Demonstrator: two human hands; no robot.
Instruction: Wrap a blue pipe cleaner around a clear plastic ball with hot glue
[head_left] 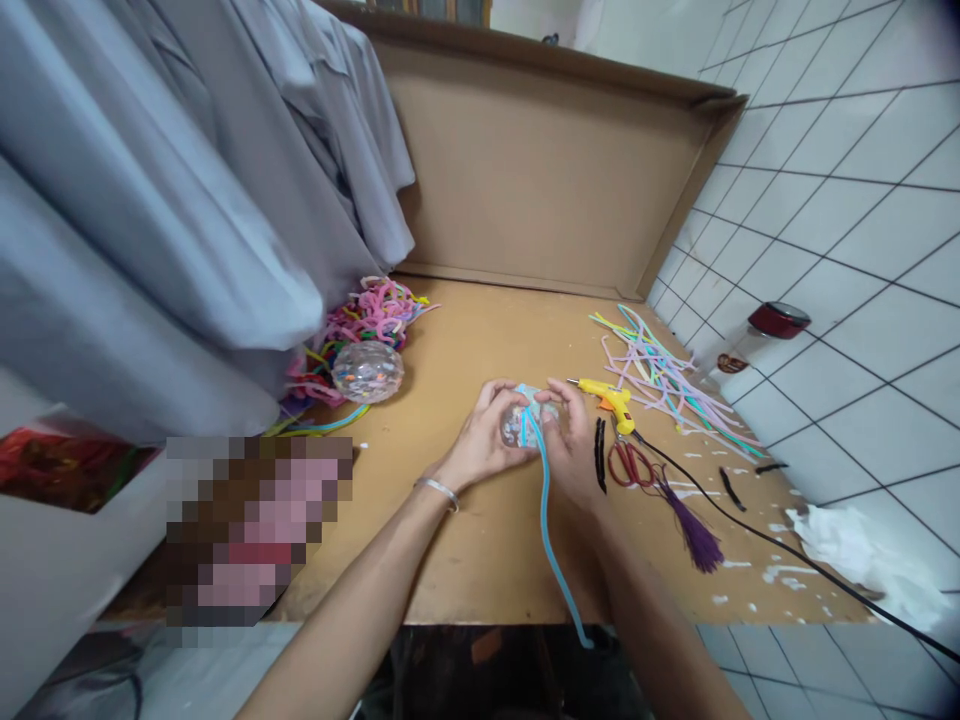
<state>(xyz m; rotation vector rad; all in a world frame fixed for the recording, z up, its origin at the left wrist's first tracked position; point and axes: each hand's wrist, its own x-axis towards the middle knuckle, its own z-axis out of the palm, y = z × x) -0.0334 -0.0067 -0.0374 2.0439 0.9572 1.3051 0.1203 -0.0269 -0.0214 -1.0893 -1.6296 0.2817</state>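
Observation:
Over the middle of the table, my left hand (484, 432) is closed round the left side of a small clear rounded container (514, 428) with a faceted look. My right hand (568, 435) closes on its other side, with the fingers at the top and the thumb at the front. A light-blue pipe cleaner (549, 530) runs across the container near the right thumb, and its long tail hangs down past the table's front edge. Light-blue strips also show on the container's top. Just right of my right hand lies a yellow glue gun (611, 400).
Red-handled scissors (631, 466), a purple tassel (697, 530) and black fuzzy pieces (600, 455) lie at right, near the black cord (750, 530). Pastel pipe cleaners (660, 370) are behind. A tangled pile (382, 310) and another clear container (367, 371) sit at left beside hanging grey cloth (262, 200).

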